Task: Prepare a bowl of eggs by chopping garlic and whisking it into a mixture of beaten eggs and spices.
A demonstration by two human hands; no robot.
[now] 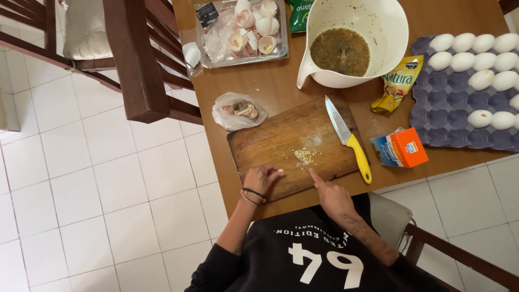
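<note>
Wooden cutting board [281, 143] carries minced garlic [304, 156]; left hand [261, 178] rests loosely curled, right hand [331, 196] points one finger, seemingly empty, gathering bits; yellow-handled knife [348, 139] idle.

Wooden table [270, 86] over white tiled floor [97, 178]. On tabletop: wooden cutting board [281, 143], white mixing bowl [378, 32], clear tray of eggshells [240, 32], purple egg carton [448, 108], small plastic bag [238, 111], yellow sachet [397, 84], orange-blue box [401, 147], green packet [298, 13] at far edge.
</note>
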